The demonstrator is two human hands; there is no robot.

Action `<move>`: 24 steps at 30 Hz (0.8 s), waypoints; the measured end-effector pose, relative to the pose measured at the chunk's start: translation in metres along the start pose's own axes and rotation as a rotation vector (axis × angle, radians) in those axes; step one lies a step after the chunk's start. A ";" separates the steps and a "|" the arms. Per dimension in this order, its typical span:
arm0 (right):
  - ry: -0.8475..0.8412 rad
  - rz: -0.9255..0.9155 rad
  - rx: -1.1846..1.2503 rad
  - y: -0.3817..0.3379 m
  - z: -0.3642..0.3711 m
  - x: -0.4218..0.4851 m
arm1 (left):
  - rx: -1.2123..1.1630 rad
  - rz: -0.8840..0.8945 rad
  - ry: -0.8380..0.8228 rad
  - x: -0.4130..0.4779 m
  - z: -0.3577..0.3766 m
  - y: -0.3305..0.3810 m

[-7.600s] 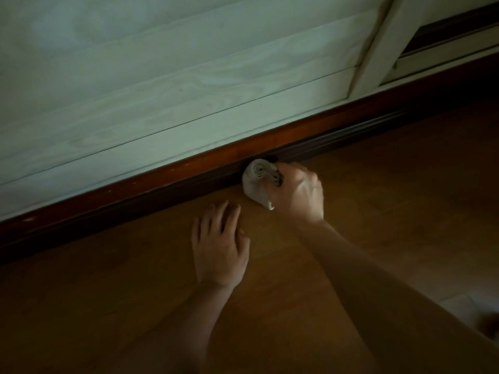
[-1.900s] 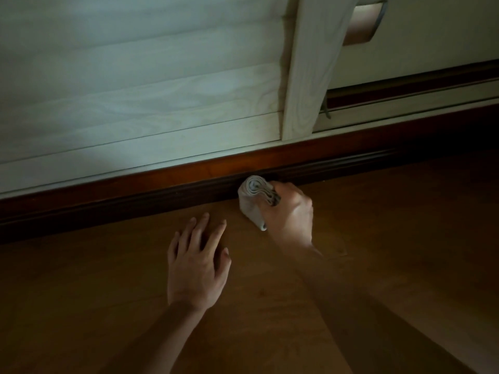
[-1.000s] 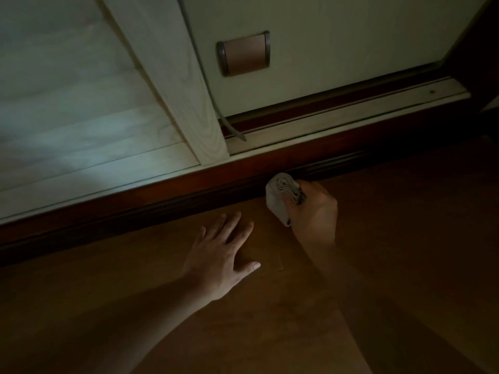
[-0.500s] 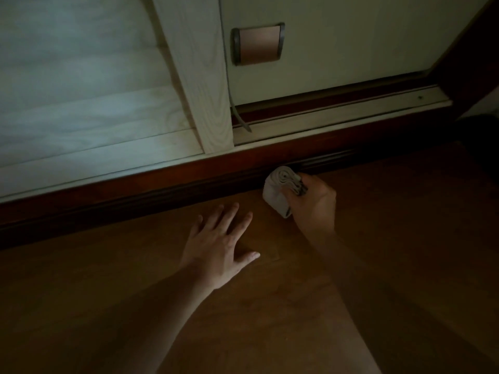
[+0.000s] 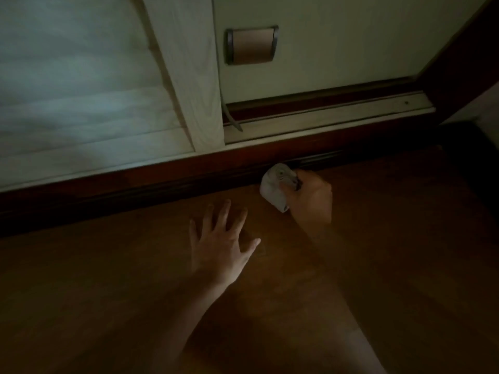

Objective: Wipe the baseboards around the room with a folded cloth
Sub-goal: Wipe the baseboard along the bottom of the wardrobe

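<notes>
Right hand: the right hand point(image 5: 310, 202) grips a pale grey folded cloth point(image 5: 274, 188), fingers curled round it.
Cloth position: upper end pressed against the lower moulding of the dark red-brown wooden baseboard point(image 5: 162, 175), where it meets the floor.
Left hand: the left hand point(image 5: 220, 248) lies palm down on the brown wooden floor point(image 5: 108, 292), fingers straight and spread, apart from the cloth.
Background: 1 recessed rectangular metal handle point(image 5: 251, 44) in a pale sliding door point(image 5: 351, 36).

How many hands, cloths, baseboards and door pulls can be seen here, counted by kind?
Bare hands: 2, the left hand and the right hand
Folded pale grey cloth: 1
Dark red-brown wooden baseboard: 1
Recessed rectangular metal door pull: 1
Total: 5
</notes>
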State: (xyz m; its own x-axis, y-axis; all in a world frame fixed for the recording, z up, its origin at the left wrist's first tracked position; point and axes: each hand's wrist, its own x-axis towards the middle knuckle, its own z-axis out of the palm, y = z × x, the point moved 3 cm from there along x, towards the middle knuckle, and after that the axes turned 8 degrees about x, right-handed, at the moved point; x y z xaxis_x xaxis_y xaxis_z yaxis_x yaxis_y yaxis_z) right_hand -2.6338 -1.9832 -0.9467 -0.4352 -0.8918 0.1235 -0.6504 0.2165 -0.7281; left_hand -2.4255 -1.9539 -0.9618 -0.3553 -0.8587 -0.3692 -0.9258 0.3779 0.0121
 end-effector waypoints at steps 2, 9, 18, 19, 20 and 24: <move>0.046 0.033 -0.009 0.011 -0.007 0.001 | 0.010 -0.008 0.007 -0.001 0.002 0.001; -0.019 -0.061 0.050 -0.010 0.007 -0.004 | 0.011 -0.075 0.039 -0.003 0.004 0.009; -0.067 -0.098 0.076 0.005 -0.002 0.007 | -0.072 -0.206 -0.015 0.001 0.003 0.034; -0.081 -0.117 0.081 0.006 0.000 0.007 | -0.058 -0.215 -0.003 0.002 0.005 0.036; -0.088 -0.128 0.086 0.007 0.000 0.008 | -0.048 -0.226 0.010 0.001 0.007 0.037; -0.060 -0.096 0.091 0.023 -0.018 0.018 | -0.042 -0.233 0.046 0.001 0.012 0.034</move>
State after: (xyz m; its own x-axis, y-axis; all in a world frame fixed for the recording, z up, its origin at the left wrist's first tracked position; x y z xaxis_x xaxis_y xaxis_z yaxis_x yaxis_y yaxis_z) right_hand -2.6682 -1.9870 -0.9490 -0.3340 -0.9293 0.1574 -0.6270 0.0944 -0.7733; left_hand -2.4556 -1.9378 -0.9730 -0.1360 -0.9363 -0.3239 -0.9877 0.1536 -0.0293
